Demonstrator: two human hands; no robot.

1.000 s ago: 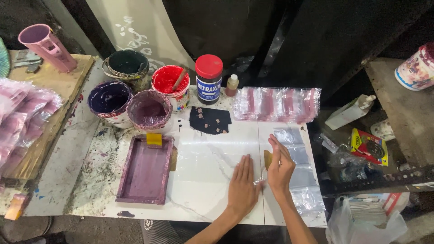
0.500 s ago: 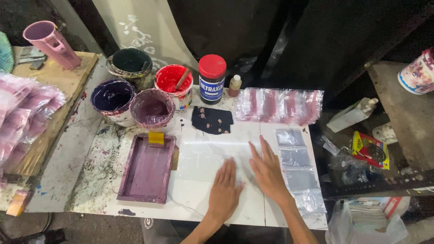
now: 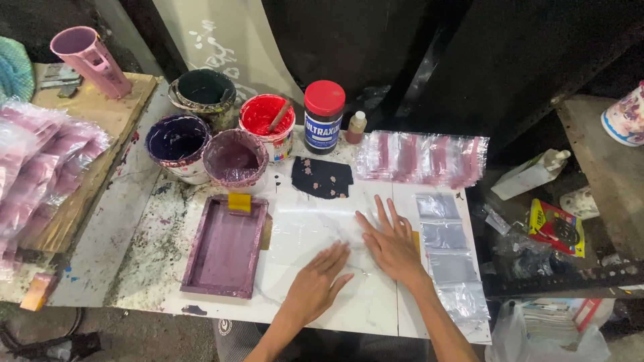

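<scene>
Since the earlier frames your hands have left the worktop's right edge, dropping the pinch. Left hand [image 3: 315, 281] and right hand [image 3: 392, 245] now lie spread, palms down, on the clear plastic sheet [image 3: 315, 231] mid-worktop [image 3: 168, 261], beside the purple tray [image 3: 225, 248]; you look to be smoothing it flat.

Left edge: I see the stack of pink bags [image 3: 37, 171] cut off by the frame.
Right edge: patterned cup [image 3: 625, 117] partly out of view.
Under my hands: clear sheet [image 3: 315, 231], outline too faint to trace.
Forearms: cut off below.
</scene>
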